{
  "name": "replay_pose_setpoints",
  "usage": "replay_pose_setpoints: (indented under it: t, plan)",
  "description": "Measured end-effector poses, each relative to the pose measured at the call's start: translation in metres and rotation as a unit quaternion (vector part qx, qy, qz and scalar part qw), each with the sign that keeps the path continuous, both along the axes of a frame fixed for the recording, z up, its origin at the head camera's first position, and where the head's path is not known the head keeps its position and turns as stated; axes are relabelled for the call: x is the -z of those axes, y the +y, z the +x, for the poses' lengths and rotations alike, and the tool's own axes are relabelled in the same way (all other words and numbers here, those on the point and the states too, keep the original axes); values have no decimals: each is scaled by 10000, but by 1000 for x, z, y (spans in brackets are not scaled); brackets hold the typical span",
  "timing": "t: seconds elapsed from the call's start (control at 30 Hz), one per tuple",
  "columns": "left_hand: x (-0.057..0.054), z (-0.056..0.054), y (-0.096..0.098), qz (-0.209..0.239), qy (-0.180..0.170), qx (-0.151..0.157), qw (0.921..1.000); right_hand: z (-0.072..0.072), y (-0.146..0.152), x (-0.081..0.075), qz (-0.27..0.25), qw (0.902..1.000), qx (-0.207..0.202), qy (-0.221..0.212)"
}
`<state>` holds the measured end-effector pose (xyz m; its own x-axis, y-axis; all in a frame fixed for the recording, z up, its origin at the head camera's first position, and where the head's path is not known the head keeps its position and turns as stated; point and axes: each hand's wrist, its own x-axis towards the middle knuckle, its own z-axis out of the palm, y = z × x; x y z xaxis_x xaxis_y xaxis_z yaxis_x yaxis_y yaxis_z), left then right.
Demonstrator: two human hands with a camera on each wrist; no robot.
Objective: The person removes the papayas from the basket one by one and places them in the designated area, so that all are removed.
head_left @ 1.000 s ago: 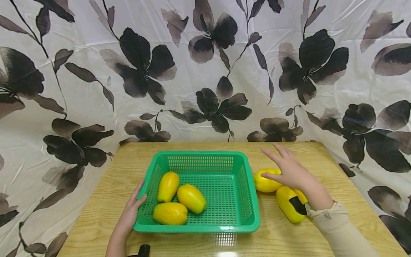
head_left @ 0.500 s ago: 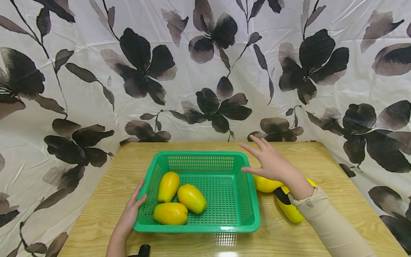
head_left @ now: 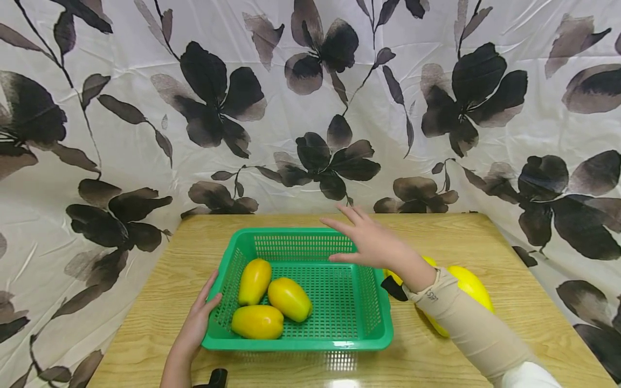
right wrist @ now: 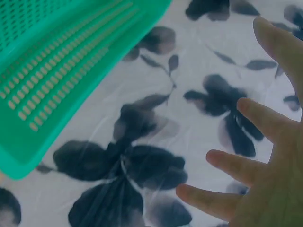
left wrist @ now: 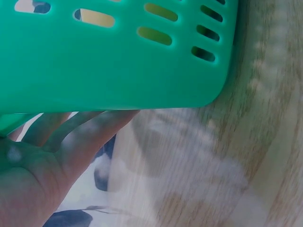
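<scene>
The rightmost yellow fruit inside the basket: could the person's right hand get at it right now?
Probably yes: the right hand is empty and open, and the basket has no lid, so nothing visible covers the fruit from above.

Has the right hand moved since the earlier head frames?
Yes: the right hand moved left, from right of the green basket to above its far right corner.

Left hand [head_left: 194, 319] low; right hand [head_left: 371, 243] raised, splayed
</scene>
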<state>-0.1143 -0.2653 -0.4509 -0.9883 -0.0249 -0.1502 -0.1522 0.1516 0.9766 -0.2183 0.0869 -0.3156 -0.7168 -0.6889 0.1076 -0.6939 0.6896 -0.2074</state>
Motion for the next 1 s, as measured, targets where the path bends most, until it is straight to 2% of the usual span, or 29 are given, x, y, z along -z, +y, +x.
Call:
replay_pose_setpoints:
  t: [0.23,0.4,0.73,1.0]
  plan:
    - [1,0,1,83,-22,3,10000,0,-25,7,429,9986,-315,76]
    - [0,0,1,80,-21,-1,10000,1,-41,14,556,9971,-505,-133]
    - [0,1,0,86,0,6,10000,6,-68,39,1151,9896,-798,-314]
    - [-1,1,0,-1,-35,-37,10000,9,-81,59,1140,9870,-958,-601]
